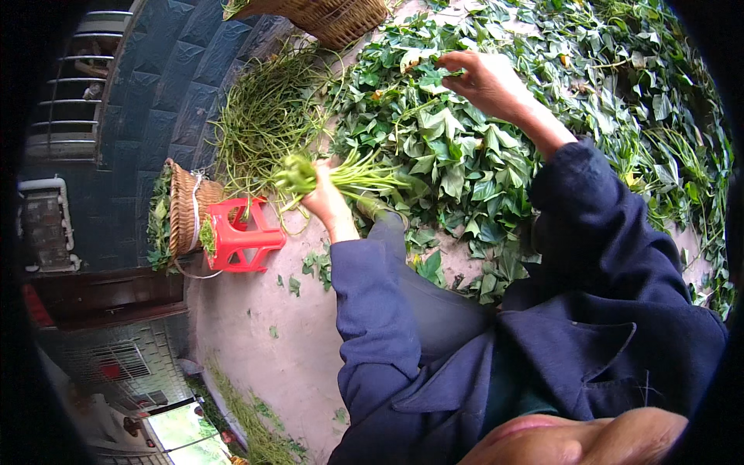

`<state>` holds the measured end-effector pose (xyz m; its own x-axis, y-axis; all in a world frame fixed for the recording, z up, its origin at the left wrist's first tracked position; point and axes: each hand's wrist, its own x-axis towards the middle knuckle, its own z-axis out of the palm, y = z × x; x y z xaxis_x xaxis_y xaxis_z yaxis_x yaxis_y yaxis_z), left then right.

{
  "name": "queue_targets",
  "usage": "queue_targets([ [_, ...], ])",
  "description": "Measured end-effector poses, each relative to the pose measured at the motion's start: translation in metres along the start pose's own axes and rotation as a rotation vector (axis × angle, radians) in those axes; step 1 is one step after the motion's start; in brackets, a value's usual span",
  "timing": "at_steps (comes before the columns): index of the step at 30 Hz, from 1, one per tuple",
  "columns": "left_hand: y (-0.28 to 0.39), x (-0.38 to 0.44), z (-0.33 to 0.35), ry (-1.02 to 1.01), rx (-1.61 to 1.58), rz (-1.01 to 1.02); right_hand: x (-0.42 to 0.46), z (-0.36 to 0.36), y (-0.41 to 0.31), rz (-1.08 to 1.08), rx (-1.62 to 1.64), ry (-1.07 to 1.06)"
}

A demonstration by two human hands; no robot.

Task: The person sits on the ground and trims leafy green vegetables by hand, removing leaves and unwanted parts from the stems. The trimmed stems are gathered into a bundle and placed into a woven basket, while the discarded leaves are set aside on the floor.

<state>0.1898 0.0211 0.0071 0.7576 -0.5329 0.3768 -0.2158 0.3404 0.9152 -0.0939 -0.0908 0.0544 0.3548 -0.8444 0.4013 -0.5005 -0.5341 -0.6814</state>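
Note:
My left hand (326,204) is closed around a bundle of long green leaf stalks (363,177), with the cut or bunched ends pointing left. Over a broad heap of lobed green leaves (453,145), my right hand (479,81) is raised with its fingers curled and a gap between thumb and forefinger. Nothing clearly shows in it. Beyond my left hand lies a tangled pile of stripped green stalks (273,110).
A red plastic stool (247,238) stands on the left, beside a wicker basket (187,203) holding leaves. Another wicker basket (343,20) is at the top. Dark wall tiles (168,75) border the left side. Loose leaves (294,286) dot the concrete floor (261,331).

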Motion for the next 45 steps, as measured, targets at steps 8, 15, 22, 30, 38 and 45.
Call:
queue_targets([
  [8,0.077,-0.013,0.019,-0.21,-0.111,-0.228,-0.018,0.0,0.008,-0.033,-0.034,-0.189],
  [15,0.025,-0.042,0.075,-0.364,0.1,-0.301,-0.05,-0.021,0.007,-0.101,-0.208,-0.679],
  [22,-0.034,-0.036,0.06,-0.484,0.448,-0.471,-0.029,-0.009,0.054,0.083,-0.166,-0.818],
  [30,-0.084,-0.007,0.095,-0.635,0.471,-0.609,0.023,0.042,0.074,0.173,-0.099,-0.857],
  [38,-0.113,-0.014,0.122,-0.75,0.618,-0.336,0.032,0.071,0.059,0.339,-0.136,-1.056],
  [45,-0.083,-0.006,0.139,-0.827,0.633,-0.171,0.007,0.089,0.078,0.453,-0.064,-0.539],
])
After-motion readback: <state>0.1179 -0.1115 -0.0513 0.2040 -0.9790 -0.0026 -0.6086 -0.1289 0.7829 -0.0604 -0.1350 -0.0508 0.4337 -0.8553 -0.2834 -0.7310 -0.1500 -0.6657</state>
